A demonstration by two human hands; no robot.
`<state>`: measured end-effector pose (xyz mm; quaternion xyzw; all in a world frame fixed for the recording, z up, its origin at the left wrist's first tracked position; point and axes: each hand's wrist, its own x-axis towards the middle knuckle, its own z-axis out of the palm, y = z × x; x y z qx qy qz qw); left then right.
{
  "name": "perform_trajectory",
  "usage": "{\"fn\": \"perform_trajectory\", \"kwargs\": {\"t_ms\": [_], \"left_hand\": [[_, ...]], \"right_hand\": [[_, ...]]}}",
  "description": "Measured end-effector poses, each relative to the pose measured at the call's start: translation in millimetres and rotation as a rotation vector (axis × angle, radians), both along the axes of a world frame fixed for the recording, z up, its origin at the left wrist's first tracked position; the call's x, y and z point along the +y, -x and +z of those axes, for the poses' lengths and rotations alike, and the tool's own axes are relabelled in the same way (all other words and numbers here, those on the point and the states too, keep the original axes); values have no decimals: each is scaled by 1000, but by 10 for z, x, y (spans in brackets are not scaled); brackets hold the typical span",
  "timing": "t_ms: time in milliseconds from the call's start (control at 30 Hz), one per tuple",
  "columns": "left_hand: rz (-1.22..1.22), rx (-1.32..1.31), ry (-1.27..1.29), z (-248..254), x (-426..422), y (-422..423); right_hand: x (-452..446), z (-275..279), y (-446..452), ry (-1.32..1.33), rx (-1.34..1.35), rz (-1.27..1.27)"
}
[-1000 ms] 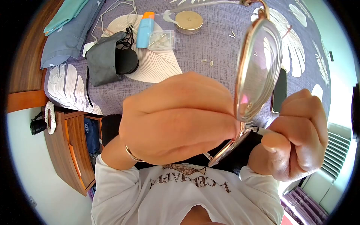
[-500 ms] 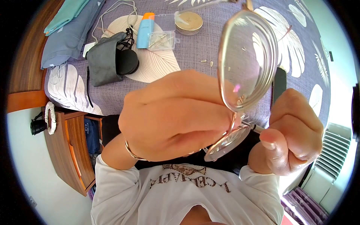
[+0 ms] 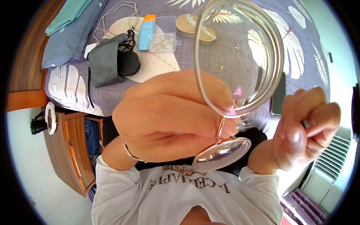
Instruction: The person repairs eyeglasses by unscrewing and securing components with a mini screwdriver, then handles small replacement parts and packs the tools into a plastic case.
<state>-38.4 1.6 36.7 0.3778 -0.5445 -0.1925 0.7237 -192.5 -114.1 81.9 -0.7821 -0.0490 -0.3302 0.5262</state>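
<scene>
One pair of glasses [image 3: 225, 154], with two lenses, was above the bed [image 3: 193, 60], pinched in the closed left hand [image 3: 168, 118]. Right of the glasses, the right hand [image 3: 300, 140] was curled around one thin tool [image 3: 307, 123], which had moved away from them. Beyond and left of the glasses, one open clear box [image 3: 163, 42] held small pieces [image 3: 159, 42]; one gray pouch [image 3: 102, 64] partly held black round items [image 3: 128, 63].

I log: purple-grey bedsheet [image 3: 186, 58], white leaf prints; blue bottle [image 3: 146, 36], orange cap [image 3: 149, 18]; dark grey pouch [image 3: 105, 62]; glasses [image 3: 220, 130] rose-gold at bridge.
</scene>
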Motion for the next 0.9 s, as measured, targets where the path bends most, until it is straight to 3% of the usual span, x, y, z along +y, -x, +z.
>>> {"fn": "perform_trajectory", "kwargs": {"t_ms": [467,633,733,900], "left_hand": [[118,-203,-88,49,34,-18],[156,-251,-120,30,27,-5],[106,-123,-76,15,23,3],[100,-272,-123,64,44,-28]], "right_hand": [[215,102,-10,358,111,-280],[166,102,52,244,150,-189],[186,63,-33,188,95,-199],[193,6,-63,104,38,-237]]}}
